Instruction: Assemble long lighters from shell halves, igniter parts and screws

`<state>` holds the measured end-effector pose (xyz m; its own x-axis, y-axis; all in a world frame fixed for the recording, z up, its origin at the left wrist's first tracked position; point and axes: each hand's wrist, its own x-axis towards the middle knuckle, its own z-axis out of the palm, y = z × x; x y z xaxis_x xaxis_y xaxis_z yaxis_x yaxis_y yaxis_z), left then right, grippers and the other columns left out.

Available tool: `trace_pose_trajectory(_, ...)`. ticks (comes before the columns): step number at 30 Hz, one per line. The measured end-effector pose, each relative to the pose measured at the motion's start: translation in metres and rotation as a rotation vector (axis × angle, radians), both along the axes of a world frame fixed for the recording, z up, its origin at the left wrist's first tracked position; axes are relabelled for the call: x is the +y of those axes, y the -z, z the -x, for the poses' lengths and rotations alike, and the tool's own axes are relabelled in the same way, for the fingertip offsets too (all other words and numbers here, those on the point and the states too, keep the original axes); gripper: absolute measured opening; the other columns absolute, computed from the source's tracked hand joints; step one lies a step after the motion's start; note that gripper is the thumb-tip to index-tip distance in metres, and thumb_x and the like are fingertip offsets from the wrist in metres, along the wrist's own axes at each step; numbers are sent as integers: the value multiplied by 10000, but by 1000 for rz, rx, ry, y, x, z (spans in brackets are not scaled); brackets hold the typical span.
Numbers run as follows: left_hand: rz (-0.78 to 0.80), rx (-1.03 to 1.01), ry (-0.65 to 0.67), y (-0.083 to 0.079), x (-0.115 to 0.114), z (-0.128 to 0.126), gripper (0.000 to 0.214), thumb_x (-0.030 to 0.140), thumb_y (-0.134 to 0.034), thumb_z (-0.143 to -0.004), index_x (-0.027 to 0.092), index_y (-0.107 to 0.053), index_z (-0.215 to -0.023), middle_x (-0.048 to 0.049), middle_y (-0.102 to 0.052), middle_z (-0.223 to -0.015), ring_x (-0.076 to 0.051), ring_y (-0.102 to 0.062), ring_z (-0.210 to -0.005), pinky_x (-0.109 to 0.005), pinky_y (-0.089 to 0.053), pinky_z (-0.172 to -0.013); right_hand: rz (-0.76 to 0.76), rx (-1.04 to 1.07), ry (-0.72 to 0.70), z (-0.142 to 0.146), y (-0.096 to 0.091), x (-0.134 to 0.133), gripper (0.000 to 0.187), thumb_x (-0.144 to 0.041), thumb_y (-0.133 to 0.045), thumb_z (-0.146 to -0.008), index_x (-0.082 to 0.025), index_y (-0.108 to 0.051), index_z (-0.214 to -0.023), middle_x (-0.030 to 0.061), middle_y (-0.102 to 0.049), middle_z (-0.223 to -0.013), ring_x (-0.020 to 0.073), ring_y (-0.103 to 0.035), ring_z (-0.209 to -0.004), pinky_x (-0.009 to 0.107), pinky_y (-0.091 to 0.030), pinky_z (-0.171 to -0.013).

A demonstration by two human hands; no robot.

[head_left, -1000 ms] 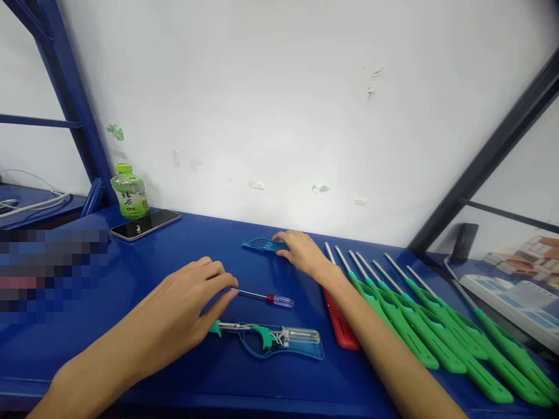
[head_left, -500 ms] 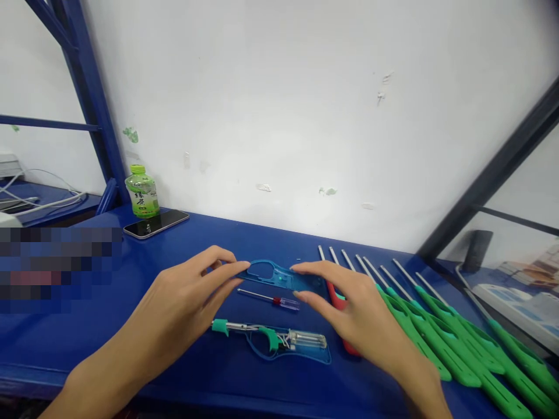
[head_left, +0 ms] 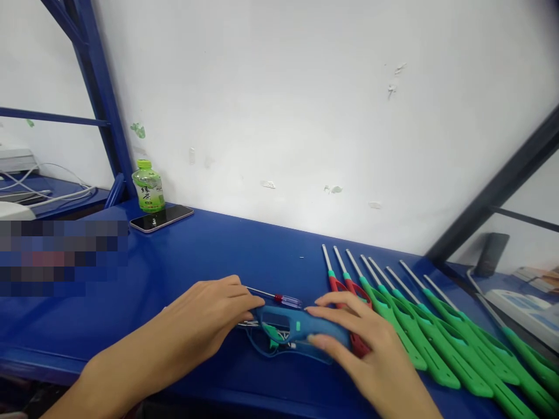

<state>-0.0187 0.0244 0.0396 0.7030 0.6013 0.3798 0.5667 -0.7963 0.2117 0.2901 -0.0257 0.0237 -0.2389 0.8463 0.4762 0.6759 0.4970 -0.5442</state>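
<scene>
My left hand (head_left: 205, 323) and my right hand (head_left: 362, 349) hold a blue plastic lighter shell half (head_left: 301, 326) between their fingertips, low over the blue table (head_left: 209, 256). Directly beneath it lies the other blue shell half (head_left: 279, 348) with green trigger parts and metal tube inside; most of it is hidden by the upper half. A small screwdriver (head_left: 279, 298) with a red and clear handle lies just behind, near my left fingertips.
A row of several green long-nosed lighters (head_left: 437, 337) and two red ones (head_left: 345, 288) lies to the right. A green tea bottle (head_left: 148, 187) and a phone (head_left: 161, 218) sit at the back left by a blue frame post (head_left: 105, 99). White wall behind.
My right hand picked the blue shell half from the back of the table; both hands brought it forward and down over the shell half holding the parts.
</scene>
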Motion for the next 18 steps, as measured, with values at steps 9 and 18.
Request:
trace_pose_trajectory(9, 162, 8, 26, 6, 7, 1, 322, 89, -556, -1073, 312, -737, -1218, 13, -755, -1112, -175, -699, -1011, -288, -487, -875, 29, -199, -43, 0, 8, -8, 270, -384, -766, -992, -335, -806, -1255, 44, -766, -1080, 249, -746, -1013, 369, -652, -922)
trace_pose_trajectory(18, 292, 63, 5, 21, 8, 7, 284, 133, -617, -1067, 365, -718, -1195, 50, -705, -1155, -183, -638, -1076, -310, -428, -934, 87, -290, -34, 5, 12, -7, 275, -355, -734, -1019, -309, -792, -1284, 62, -773, -1150, 277, -712, -1110, 406, -623, -978)
